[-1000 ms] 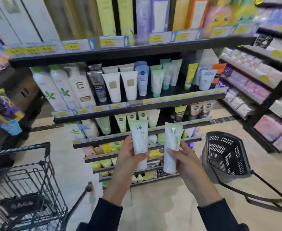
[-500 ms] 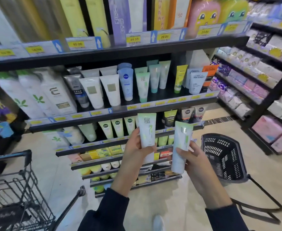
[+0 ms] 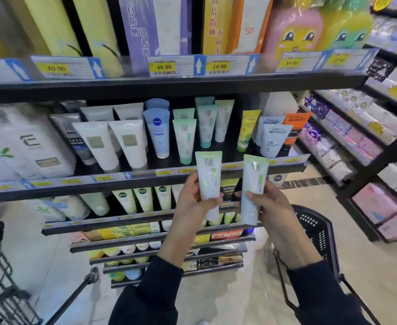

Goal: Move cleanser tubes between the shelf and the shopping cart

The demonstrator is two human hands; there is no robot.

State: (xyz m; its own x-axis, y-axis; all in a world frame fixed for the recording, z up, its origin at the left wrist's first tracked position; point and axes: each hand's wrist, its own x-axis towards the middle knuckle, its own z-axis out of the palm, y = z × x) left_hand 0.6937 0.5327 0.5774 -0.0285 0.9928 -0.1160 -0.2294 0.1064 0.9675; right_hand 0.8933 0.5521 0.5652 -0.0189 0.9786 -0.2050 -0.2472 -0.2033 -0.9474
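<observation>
Evidently we hold one cleanser tube pinched upright in our left hand and a second tube in our right hand, raised before the shelf, likely for restocking beside matching tubes.

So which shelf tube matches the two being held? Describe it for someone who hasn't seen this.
Find the shelf tier below the big price labels. Right of the blue Nivea tube stands a white tube with a green top and cap, the front one of two. Its neighbours to the right run teal.
</observation>
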